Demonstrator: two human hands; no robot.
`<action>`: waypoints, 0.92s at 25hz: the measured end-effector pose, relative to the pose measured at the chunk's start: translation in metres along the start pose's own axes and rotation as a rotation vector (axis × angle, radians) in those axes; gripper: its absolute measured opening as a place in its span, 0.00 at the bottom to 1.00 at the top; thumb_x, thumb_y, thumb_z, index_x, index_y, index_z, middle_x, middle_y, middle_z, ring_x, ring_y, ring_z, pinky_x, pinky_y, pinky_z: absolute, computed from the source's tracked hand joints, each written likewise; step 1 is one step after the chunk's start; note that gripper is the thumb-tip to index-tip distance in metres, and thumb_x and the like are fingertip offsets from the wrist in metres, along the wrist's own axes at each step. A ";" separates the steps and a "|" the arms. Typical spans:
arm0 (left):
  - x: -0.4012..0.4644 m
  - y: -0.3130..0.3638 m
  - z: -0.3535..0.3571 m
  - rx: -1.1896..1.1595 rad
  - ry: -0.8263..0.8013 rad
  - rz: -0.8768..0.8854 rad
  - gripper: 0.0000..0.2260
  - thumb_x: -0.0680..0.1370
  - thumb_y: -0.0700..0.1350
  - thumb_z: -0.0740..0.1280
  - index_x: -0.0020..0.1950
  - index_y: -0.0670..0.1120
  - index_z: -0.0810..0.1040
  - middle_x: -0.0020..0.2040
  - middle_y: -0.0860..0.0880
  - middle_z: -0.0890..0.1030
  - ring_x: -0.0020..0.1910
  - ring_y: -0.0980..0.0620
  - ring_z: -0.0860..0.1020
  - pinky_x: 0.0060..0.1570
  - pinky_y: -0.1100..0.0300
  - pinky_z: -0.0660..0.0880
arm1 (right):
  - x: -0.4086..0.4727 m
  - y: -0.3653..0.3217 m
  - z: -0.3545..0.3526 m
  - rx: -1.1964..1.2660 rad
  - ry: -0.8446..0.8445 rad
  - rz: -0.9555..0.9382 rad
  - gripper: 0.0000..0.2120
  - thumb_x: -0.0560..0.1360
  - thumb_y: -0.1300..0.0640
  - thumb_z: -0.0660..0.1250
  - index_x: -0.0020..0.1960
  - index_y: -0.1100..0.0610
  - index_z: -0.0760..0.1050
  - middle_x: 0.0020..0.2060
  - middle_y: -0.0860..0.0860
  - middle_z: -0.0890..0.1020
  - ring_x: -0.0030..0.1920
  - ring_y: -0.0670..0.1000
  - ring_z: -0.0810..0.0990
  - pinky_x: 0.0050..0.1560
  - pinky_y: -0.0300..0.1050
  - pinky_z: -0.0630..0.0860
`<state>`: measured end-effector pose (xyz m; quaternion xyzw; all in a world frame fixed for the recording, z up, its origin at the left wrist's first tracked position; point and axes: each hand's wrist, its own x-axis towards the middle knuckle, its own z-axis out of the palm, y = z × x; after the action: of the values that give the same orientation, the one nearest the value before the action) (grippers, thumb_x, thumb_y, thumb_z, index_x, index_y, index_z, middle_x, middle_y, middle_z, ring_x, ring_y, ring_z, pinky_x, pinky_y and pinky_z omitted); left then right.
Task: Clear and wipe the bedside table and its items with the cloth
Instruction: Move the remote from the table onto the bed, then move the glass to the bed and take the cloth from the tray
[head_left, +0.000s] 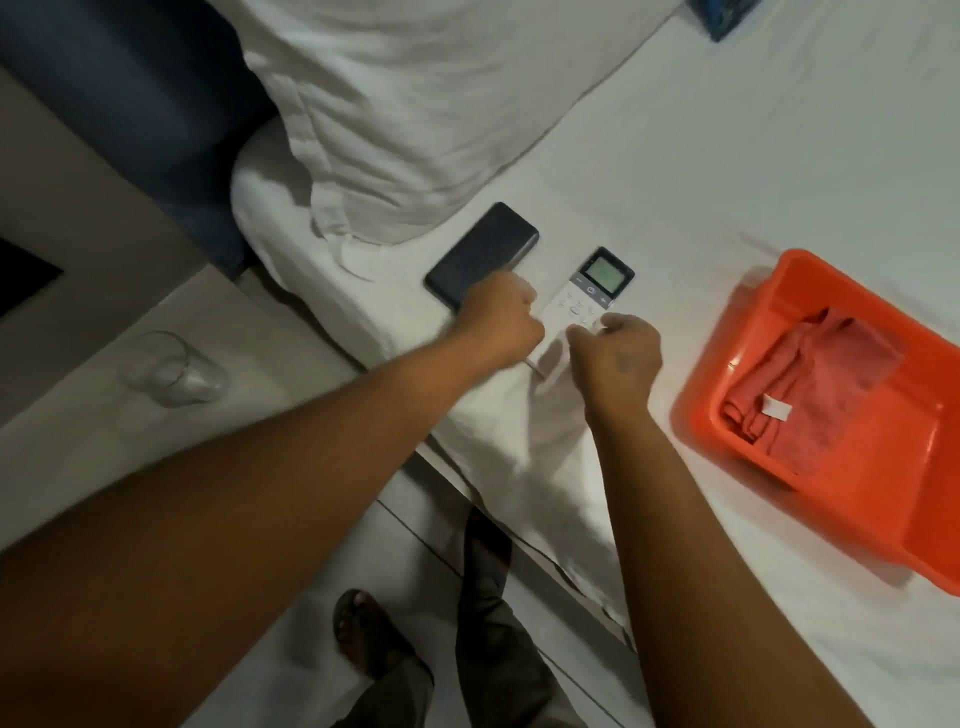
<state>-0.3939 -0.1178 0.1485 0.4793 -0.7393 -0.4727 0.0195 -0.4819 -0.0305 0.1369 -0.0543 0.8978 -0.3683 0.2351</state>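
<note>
A white remote control (597, 288) with a small screen lies on the white bed sheet. My right hand (618, 358) is curled over its lower end, fingertips on the buttons. My left hand (498, 322) is a closed fist pressed against the remote's left edge and covering a corner of the black phone (480, 254), which lies flat beside it. A folded pink cloth (810, 384) rests in the orange tray (883, 525) on the bed at the right. The pale bedside table (67, 431) is at the left, with a clear drinking glass (174, 369) on it.
A white pillow (415, 104) lies behind the phone. A blue headboard (135, 93) is at the upper left, and a blue box (722, 18) sits at the top right edge. My legs and a sandalled foot (363, 634) stand on the tiled floor between table and bed.
</note>
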 end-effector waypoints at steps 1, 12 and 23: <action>-0.013 -0.018 -0.002 -0.111 0.023 -0.020 0.12 0.75 0.38 0.70 0.57 0.43 0.82 0.58 0.44 0.84 0.58 0.46 0.82 0.58 0.57 0.77 | -0.015 -0.005 0.004 -0.015 0.036 -0.132 0.16 0.70 0.61 0.72 0.58 0.60 0.79 0.44 0.49 0.79 0.45 0.49 0.78 0.41 0.33 0.70; -0.146 -0.330 -0.104 -0.335 0.385 -0.698 0.12 0.72 0.40 0.75 0.55 0.42 0.81 0.54 0.40 0.84 0.56 0.41 0.82 0.56 0.54 0.77 | -0.171 0.004 0.263 -0.373 -0.873 -0.591 0.19 0.70 0.62 0.73 0.60 0.59 0.77 0.42 0.50 0.79 0.45 0.52 0.80 0.53 0.46 0.79; -0.077 -0.350 -0.152 -0.290 0.638 -0.422 0.22 0.72 0.38 0.72 0.66 0.44 0.76 0.56 0.50 0.77 0.54 0.53 0.75 0.48 0.70 0.71 | -0.158 -0.016 0.352 -0.421 -0.948 -0.702 0.30 0.71 0.58 0.77 0.69 0.53 0.69 0.54 0.45 0.76 0.57 0.50 0.76 0.52 0.36 0.75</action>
<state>-0.0372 -0.1983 0.0141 0.7353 -0.5071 -0.3932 0.2179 -0.1808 -0.2232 -0.0099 -0.5488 0.6780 -0.1747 0.4568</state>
